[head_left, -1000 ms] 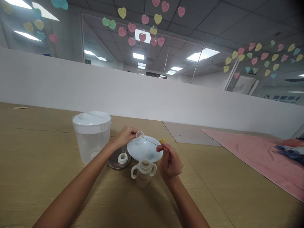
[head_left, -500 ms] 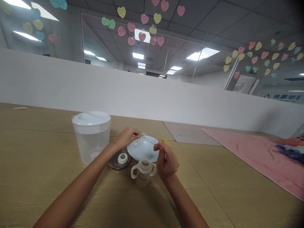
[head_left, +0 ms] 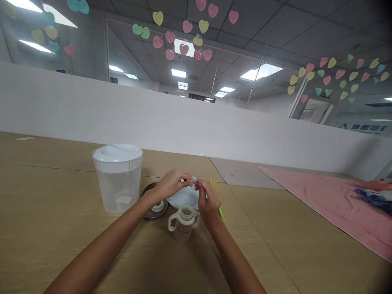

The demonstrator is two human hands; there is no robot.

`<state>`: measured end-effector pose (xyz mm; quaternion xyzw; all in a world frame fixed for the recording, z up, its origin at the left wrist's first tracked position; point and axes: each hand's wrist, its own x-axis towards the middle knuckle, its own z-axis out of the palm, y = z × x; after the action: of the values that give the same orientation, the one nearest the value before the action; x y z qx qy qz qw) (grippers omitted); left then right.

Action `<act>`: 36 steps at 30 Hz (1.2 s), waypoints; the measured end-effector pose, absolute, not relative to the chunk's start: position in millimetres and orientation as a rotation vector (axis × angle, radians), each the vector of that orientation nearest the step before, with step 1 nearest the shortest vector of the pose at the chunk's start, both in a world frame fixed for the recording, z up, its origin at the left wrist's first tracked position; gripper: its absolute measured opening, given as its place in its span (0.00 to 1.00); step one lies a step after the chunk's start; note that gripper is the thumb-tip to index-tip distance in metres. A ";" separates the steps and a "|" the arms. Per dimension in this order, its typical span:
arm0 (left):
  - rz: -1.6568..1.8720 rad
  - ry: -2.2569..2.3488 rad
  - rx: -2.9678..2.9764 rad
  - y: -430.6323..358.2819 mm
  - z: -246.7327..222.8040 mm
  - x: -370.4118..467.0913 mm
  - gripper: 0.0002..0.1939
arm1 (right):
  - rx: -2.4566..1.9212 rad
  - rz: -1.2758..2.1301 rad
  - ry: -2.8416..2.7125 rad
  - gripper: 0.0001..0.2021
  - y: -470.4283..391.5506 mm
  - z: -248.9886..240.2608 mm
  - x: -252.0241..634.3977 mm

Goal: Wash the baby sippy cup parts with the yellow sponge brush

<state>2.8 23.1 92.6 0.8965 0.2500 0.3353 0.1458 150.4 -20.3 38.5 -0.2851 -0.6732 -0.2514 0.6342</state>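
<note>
My left hand [head_left: 172,183] pinches a small clear round piece [head_left: 193,183], which looks like a bottle nipple. Against its right side my right hand [head_left: 210,200] has its fingertips closed; what is between them is hidden. Below the hands, a baby bottle [head_left: 183,224] with two side handles stands upright, its mouth uncovered. A pale, shallow bowl [head_left: 183,199] lies behind it, partly covered by the hands. To the left, a white ring-shaped cap [head_left: 158,207] rests on a round metal lid or tray [head_left: 150,215], partly hidden by my left forearm.
A clear lidded bucket [head_left: 118,179] stands on the left of the brown tabletop [head_left: 61,237]. A yellow-green stick-like tool [head_left: 221,214] lies beside my right hand. At the right is a pink cloth [head_left: 330,204]. A low white wall [head_left: 171,122] borders the back.
My hands have come together; the thin line seen between them before no longer shows. My left hand shifted right and slightly down. More of the yellow-green tool shows.
</note>
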 end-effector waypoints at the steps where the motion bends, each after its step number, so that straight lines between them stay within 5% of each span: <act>1: 0.986 0.699 2.563 22.4 93.1 4.0 0.09 | -0.651 -0.584 -1.556 0.12 -19.9 39.1 149.9; 36: 1.185 0.893 2.823 28.0 87.1 3.6 0.11 | -0.580 -0.887 -1.357 0.16 -73.2 57.6 151.7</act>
<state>3.6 28.0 87.1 0.8849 0.2800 0.3715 -0.0238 151.7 -73.2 57.6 -0.2554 -0.5978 -0.3908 0.6517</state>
